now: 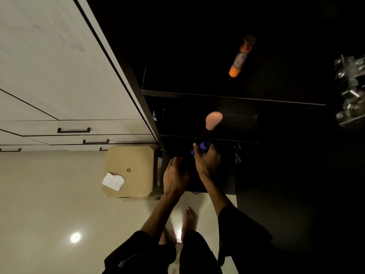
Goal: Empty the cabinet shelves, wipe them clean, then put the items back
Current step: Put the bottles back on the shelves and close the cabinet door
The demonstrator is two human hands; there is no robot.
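Dark cabinet shelves, a beige stool and a pale tiled floor.

The upper shelf (233, 96) of the dark cabinet carries an orange-bottomed spray can (242, 56) standing upright, well back from the front edge and right of the middle. The shelf below (209, 137) carries a pink container (213, 120) near its middle; its far depths are too dark to read. Just left of the cabinet's front corner, a beige plastic stool (130, 171) stands on the glossy floor (49, 194), touching or nearly touching the cabinet side. A crumpled white cloth or paper (113, 181) lies at the near left corner of the stool's seat. The person's bare feet (188, 219) rest on the floor in front of the cabinet.
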